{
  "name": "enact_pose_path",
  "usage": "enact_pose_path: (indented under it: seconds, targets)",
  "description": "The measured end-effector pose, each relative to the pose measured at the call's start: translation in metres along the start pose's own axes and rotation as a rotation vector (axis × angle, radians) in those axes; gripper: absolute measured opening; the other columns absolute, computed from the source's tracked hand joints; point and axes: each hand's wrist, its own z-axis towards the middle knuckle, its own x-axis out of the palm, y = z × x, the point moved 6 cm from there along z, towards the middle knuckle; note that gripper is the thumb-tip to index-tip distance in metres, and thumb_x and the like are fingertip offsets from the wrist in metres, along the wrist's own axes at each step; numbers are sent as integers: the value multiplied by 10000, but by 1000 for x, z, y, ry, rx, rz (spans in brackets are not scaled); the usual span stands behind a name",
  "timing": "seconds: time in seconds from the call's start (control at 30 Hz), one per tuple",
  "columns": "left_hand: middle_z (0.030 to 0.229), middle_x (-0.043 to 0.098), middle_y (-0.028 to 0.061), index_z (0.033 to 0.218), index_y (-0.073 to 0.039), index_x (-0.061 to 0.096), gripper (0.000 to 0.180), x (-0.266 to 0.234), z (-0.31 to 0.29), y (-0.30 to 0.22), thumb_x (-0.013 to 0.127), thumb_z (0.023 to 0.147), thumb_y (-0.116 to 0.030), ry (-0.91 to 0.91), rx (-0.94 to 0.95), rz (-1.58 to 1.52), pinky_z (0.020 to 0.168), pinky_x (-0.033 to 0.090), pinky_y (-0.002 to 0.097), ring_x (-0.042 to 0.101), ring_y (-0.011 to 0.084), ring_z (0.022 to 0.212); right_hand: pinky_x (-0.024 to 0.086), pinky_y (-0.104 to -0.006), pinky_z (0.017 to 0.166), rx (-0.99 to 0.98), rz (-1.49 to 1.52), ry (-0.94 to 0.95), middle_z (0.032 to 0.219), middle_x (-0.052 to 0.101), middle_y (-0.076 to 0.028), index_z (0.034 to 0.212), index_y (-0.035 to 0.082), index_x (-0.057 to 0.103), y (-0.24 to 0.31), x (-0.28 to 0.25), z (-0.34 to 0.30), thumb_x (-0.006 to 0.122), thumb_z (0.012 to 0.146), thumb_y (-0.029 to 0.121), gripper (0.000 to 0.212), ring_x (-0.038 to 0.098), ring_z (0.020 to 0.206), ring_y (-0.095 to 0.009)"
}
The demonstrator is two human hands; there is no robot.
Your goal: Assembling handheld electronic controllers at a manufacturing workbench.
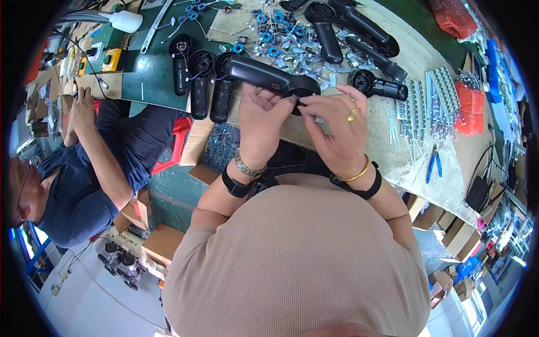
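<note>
A black plastic housing (258, 73), with a long handle and a rounded head, is held at the near edge of the bench. My left hand (261, 115) is closed around its underside, the thumb reaching the rounded head. At that head my right hand (335, 126) pinches thumb and forefinger on something small, possibly a thin wire; the fingertips hide most of it. Left of my hands, several open black housing halves (200, 87) lie side by side. Beyond the held housing is a heap of small circuit parts with blue rings and wires (275, 39).
More black housings (323, 31) lie at the far side, and an open one (377, 85) at right. Sheets of small metal parts (414, 106), blue-handled pliers (433, 165) and a red bag (469, 109) are farther right. A co-worker (106, 146) sits at left.
</note>
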Motion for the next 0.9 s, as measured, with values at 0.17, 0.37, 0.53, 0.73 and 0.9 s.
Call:
enact_pose_path:
  seconds: [0.17, 0.37, 0.53, 0.73, 0.9]
  targets:
    - [1228, 690, 148, 1345, 4, 475, 519, -3, 0, 4, 683, 893, 152, -15, -13, -13, 956, 579, 315, 712, 192, 1084, 473, -492, 1071, -8, 23, 14, 1041, 793, -42, 1021, 78, 707, -2, 4, -2, 803, 813, -54, 265, 724, 901, -220]
    - [1278, 665, 131, 1408, -30, 462, 582, 3, -5, 1, 668, 901, 167, 44, -57, -18, 999, 563, 331, 683, 197, 1160, 475, -476, 1072, 18, -24, -16, 1035, 795, -41, 1021, 76, 706, -8, 3, -2, 802, 814, -56, 264, 728, 905, -216]
    - [1319, 644, 105, 1445, -52, 459, 615, 9, -11, -1, 659, 909, 175, 110, 23, 54, 1020, 553, 345, 655, 197, 1219, 494, -472, 1063, 45, -22, -30, 1023, 794, -48, 1003, 67, 704, -11, 1, -1, 800, 834, -62, 233, 739, 938, -223]
    - [1341, 633, 100, 1450, -55, 474, 620, -3, -8, 2, 667, 907, 174, 72, -71, -30, 1015, 555, 343, 654, 196, 1218, 522, -480, 1049, 113, 81, -76, 1047, 782, -84, 1051, 31, 722, -15, -1, -2, 798, 867, -63, 221, 747, 993, -251]
    - [1352, 627, 95, 1458, -54, 482, 631, -6, -8, 3, 675, 904, 177, 62, -90, -33, 1014, 558, 342, 656, 197, 1215, 538, -475, 1029, 95, 90, -100, 1066, 774, -101, 1108, 9, 740, -15, -4, -7, 812, 862, -55, 264, 747, 1001, -267]
